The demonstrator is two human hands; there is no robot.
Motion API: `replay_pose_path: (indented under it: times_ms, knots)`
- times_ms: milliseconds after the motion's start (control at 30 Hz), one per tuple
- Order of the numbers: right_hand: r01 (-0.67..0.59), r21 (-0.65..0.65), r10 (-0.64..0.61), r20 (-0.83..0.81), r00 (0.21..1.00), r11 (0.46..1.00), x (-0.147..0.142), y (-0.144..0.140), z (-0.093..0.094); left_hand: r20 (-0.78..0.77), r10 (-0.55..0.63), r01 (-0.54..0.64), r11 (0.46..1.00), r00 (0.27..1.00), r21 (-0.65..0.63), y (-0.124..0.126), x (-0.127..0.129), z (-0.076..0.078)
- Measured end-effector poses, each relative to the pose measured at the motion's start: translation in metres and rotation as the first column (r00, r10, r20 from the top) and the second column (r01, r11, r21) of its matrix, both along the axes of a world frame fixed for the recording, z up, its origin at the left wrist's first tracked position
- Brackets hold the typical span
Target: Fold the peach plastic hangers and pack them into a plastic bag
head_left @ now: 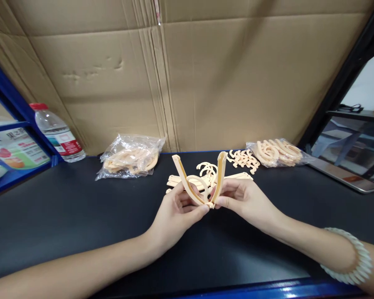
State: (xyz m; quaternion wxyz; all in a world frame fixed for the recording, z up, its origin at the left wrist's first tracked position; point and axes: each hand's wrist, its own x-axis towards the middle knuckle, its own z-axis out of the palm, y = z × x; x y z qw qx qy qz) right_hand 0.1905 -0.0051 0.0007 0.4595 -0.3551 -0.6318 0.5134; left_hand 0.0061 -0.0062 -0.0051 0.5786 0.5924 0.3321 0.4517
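Both hands, left hand (177, 207) and right hand (239, 198), had their grip clamped on one half-joined hanger (202, 182) above the bench (65, 216), while loose parts (239, 159) and two bags (131, 158) seemingly awaited assembly.

Smooth beige plastic hanger piece (202, 182), matt black tabletop (65, 216), creased brown cardboard (205, 74), crinkled clear bags (131, 155).

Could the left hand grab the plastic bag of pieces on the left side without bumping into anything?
Probably yes. The black table lies bare between the left hand and that plastic bag. But the left hand is pinching the folded beige piece together with the right hand, so it would have to let go first.
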Motion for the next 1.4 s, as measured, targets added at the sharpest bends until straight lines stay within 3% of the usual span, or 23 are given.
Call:
replay_pose_path:
  times_ms: [233, 533, 900, 1100, 1200, 1267, 1400]
  knots:
    - [0.025, -0.005, -0.025, -0.032, 0.999, 1.000, -0.001, -0.004, -0.002, 0.000, 0.004, -0.004, 0.999, 1.000, 0.041, -0.003, -0.002, -0.002]
    - [0.040, -0.021, -0.039, 0.042, 0.998, 0.999, 0.000, -0.006, -0.001, -0.035, -0.007, 0.010, 0.997, 0.999, 0.080, -0.001, -0.005, -0.004]
    - [0.079, 0.050, -0.080, 0.021, 0.997, 0.996, -0.005, -0.006, -0.008, -0.012, 0.042, -0.041, 0.996, 0.999, 0.079, -0.001, -0.003, -0.003]
    - [-0.042, 0.073, 0.042, 0.000, 0.999, 0.996, 0.011, 0.009, 0.006, 0.019, 0.093, -0.093, 0.995, 0.996, 0.029, 0.007, -0.006, 0.005]
    - [-0.059, 0.165, 0.033, 0.154, 0.987, 0.984, 0.038, 0.020, 0.021, 0.079, 0.159, -0.154, 0.986, 0.984, -0.067, 0.015, -0.016, 0.012]
    - [-0.041, 0.295, -0.051, 0.297, 0.954, 0.955, 0.055, 0.027, 0.030, 0.111, 0.201, -0.187, 0.975, 0.973, -0.122, 0.024, -0.024, 0.019]
    - [-0.105, 0.566, -0.282, 0.552, 0.785, 0.818, 0.079, 0.037, 0.039, 0.067, 0.199, -0.188, 0.973, 0.978, -0.137, 0.045, -0.043, 0.032]
